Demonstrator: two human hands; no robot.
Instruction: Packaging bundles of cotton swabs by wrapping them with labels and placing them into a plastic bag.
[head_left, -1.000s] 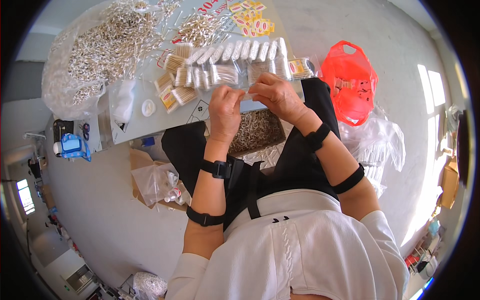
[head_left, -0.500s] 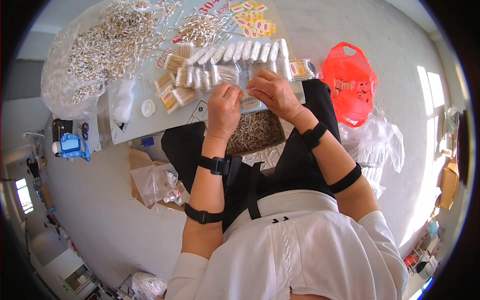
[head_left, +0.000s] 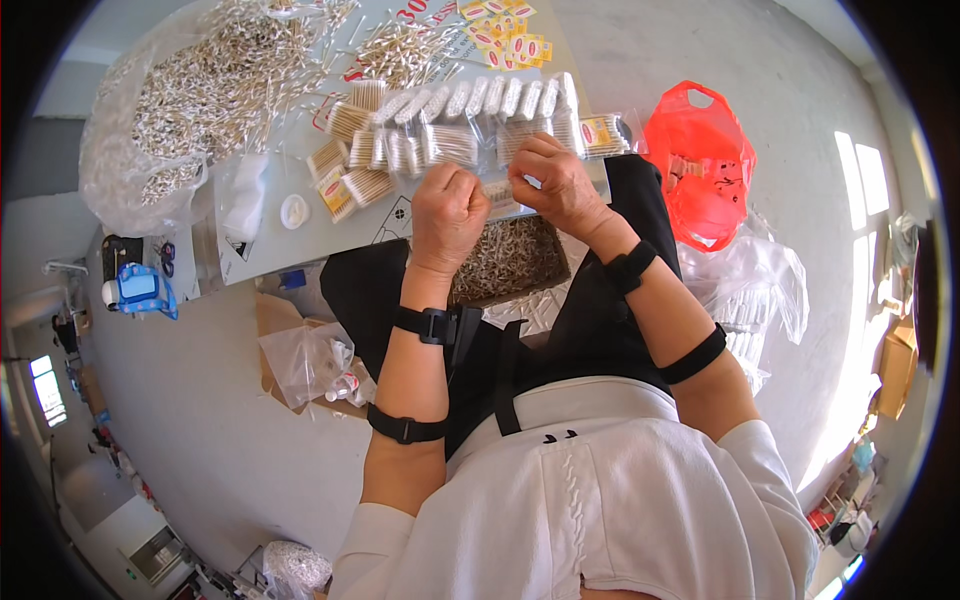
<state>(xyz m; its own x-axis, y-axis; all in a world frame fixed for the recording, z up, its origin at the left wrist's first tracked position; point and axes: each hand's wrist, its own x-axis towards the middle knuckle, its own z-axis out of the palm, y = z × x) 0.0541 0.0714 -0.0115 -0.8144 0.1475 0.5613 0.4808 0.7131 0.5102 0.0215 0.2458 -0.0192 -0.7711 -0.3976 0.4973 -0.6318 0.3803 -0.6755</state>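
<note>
My left hand point(head_left: 448, 222) is closed, fingers curled, over the table's near edge; what it grips, if anything, is hidden. Close on its right, my right hand point(head_left: 560, 188) holds thumb and fingers bent together in a pinch, and nothing nameable shows in them. Between the two, a small pack of cotton swabs point(head_left: 497, 193) lies partly hidden. Just beyond my fingers stand bagged bundles of cotton swabs point(head_left: 450, 145), with a row of white-tipped packs point(head_left: 489, 98) on top. Below my hands, an open box of loose swabs point(head_left: 512, 262) rests at my lap.
A big clear bag of loose swabs point(head_left: 215, 100) covers the table's left side. Beside it are white cotton pads point(head_left: 246, 200) and a round white lid point(head_left: 295, 212). Yellow-and-white cards point(head_left: 510, 42) lie at the back. A red plastic bag point(head_left: 700, 170) hangs right of the table.
My hands have moved slightly apart: the right fingers shifted right, the left hand turned into a tighter curl. The packs on the table look unmoved.
</note>
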